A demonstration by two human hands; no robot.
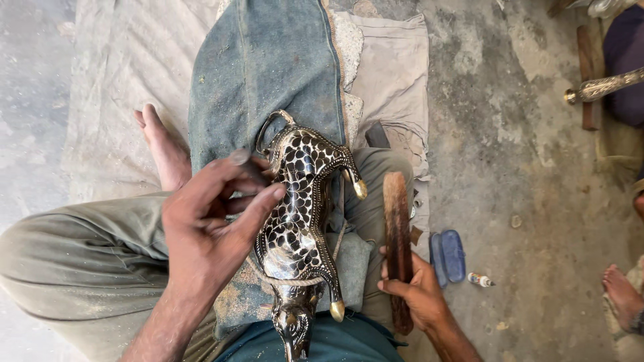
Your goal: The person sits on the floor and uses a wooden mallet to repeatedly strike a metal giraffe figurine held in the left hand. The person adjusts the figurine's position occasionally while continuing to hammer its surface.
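From the head camera, a black-and-silver patterned metal animal figurine [298, 214] with brass-coloured leg tips lies on its side across the person's lap, resting on a worn blue denim cloth [265, 74] and bound by a loop of cord near its lower end. The left hand [208, 228] is pinched shut around a small dark engraving tool [245, 164], its tip touching the figurine's upper flank. The right hand [419, 291] is closed around a brown wooden mallet-like stick [398, 241], held upright just beside the figurine and apart from it. A blue oblong case [448, 256] and a small tube [480, 279] lie on the grey concrete floor [537, 167] nearby. The figurine looks heavy, rigid and smooth, likely slippery where polished; the legs and curved handle seem the surest places to grasp, while the fine inlay could scratch.
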